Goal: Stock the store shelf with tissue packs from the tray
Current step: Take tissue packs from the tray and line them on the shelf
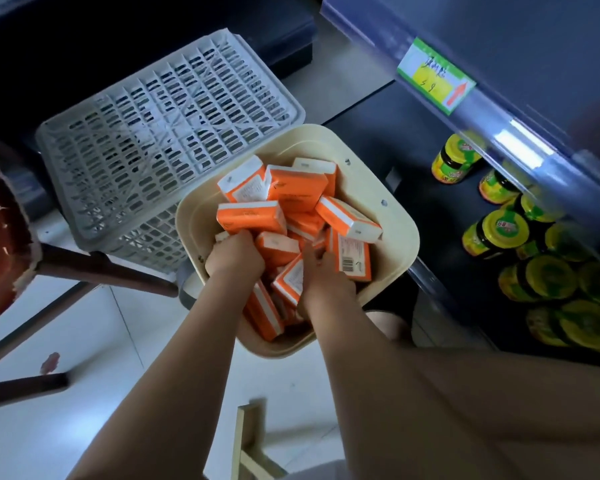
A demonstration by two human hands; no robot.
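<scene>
Both hands are down in the cream square plastic tray [194, 216], among the heaped orange-and-white tissue packs [291, 190]. The left hand [234, 254] curls its fingers round one pack. The right hand [323, 275] is pushed between packs, and I cannot tell its grip. This seems to be the picking step; next, the packs need lifting across to the dark store shelf [426, 216].

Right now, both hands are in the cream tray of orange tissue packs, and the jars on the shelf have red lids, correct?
Not quite: the head view shows the jars on the shelf have yellow lids, not red. The rest holds: left hand and right hand are both in the cream tray of orange tissue packs.
</scene>
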